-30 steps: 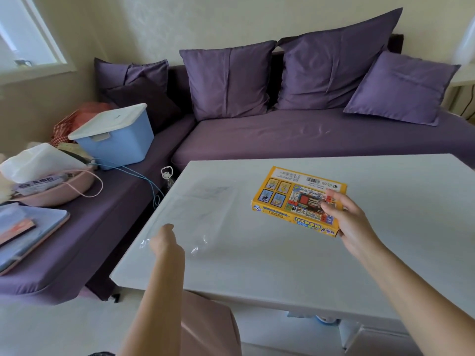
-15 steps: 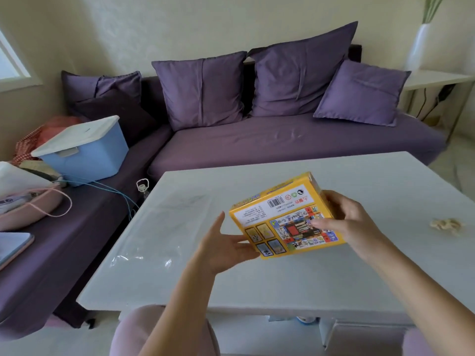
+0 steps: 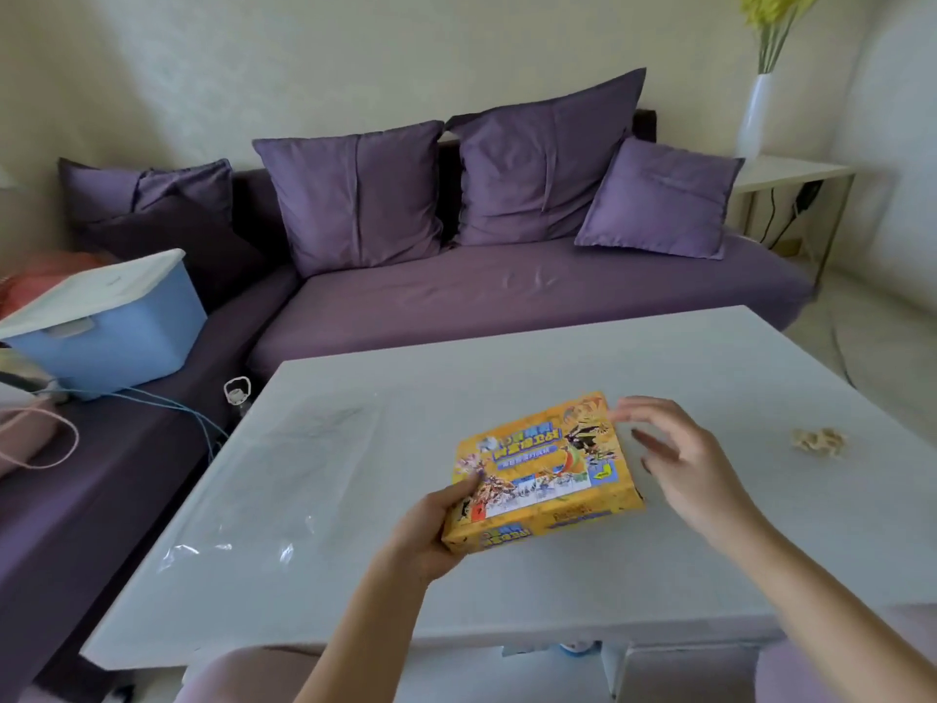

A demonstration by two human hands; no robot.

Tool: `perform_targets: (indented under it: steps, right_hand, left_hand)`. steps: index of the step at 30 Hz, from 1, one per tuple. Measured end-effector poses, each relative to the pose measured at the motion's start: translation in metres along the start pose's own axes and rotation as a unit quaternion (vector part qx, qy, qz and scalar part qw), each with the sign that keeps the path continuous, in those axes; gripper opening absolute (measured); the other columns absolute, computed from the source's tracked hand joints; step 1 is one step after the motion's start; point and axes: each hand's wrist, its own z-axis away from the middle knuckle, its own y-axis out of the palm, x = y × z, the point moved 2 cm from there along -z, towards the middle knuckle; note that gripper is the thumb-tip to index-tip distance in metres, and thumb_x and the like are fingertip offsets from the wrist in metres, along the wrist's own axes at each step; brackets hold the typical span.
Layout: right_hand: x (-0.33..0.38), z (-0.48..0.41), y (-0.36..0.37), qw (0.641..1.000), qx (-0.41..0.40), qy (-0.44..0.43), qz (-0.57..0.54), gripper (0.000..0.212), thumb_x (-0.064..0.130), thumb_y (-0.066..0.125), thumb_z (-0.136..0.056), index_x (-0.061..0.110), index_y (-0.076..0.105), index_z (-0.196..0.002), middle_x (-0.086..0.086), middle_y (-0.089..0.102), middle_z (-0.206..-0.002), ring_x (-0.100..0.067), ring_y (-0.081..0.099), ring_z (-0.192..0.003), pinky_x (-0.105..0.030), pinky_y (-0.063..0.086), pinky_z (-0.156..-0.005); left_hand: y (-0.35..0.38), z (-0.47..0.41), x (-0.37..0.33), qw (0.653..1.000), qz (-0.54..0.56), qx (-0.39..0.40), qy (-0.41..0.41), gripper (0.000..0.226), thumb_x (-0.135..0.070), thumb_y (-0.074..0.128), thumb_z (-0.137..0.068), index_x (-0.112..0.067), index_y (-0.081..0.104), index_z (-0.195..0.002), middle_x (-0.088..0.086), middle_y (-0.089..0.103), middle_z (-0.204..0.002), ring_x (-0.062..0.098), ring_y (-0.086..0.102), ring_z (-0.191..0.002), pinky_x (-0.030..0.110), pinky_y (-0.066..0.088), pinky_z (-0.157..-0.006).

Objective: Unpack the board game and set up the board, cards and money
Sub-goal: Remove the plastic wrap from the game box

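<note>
head view, and there was the yellow game box (image 3: 545, 471), face up over the white table (image 3: 507, 591), on the side nearest you. whether its base sat on the top or hung just above it, i couldn't tell.

your left hand (image 3: 431, 525) gripped the box's near left corner, thumb across the printed lid, fingers curled under. your right hand (image 3: 679, 464) was just beside the box's right edge, fingers loose and spread, holding nothing. it was blurred, so i couldn't say if the fingertips touched the far right corner.

left of the box lay a sheet of clear film (image 3: 284, 474), flat on the tabletop; that looked like the wrapper, though that's my guess. well off to the box's right sat a small beige scrap (image 3: 817, 441). beyond the box, the purple sofa (image 3: 507, 296), with a blue bin (image 3: 111, 327) far off to the left.

progress? barely started, by my reckoning. the box was closed, and no board, cards or money showed anywhere. opening the lid looked like your next job, then the whole layout remained.
</note>
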Motion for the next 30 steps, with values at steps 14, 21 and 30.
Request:
perform_targets:
  steps: [14, 21, 30]
  right_hand:
    - [-0.019, 0.012, 0.024, 0.956, -0.085, 0.226, -0.167, 0.017, 0.014, 0.055, -0.096, 0.003, 0.068, -0.094, -0.010, 0.074, -0.090, -0.018, 0.069, -0.078, -0.019, 0.051, -0.065]
    - [-0.024, 0.011, 0.025, 0.955, -0.014, 0.266, -0.132, 0.033, 0.024, 0.074, -0.079, -0.002, 0.061, -0.094, -0.015, 0.068, -0.088, -0.024, 0.067, -0.080, -0.031, 0.054, -0.071]
    - [-0.030, -0.017, 0.004, 0.930, 0.104, 0.319, -0.150, 0.026, 0.006, 0.069, -0.080, -0.003, 0.062, -0.104, -0.015, 0.071, -0.098, -0.021, 0.068, -0.084, -0.026, 0.054, -0.071]
  left_hand:
    - [-0.017, 0.002, -0.001, 0.976, -0.063, 0.058, 0.201, 0.040, -0.003, 0.061, -0.081, -0.010, 0.058, -0.120, 0.017, 0.068, -0.114, 0.032, 0.069, -0.094, 0.043, 0.058, -0.068]
    - [-0.024, 0.000, -0.001, 0.975, -0.077, 0.051, 0.201, 0.046, 0.000, 0.059, -0.082, -0.008, 0.053, -0.127, 0.017, 0.068, -0.113, 0.032, 0.069, -0.092, 0.044, 0.058, -0.068]
    - [-0.021, -0.009, -0.001, 0.972, -0.098, 0.053, 0.205, 0.049, -0.005, 0.062, -0.082, -0.013, 0.051, -0.129, 0.017, 0.065, -0.119, 0.033, 0.068, -0.097, 0.044, 0.058, -0.073]
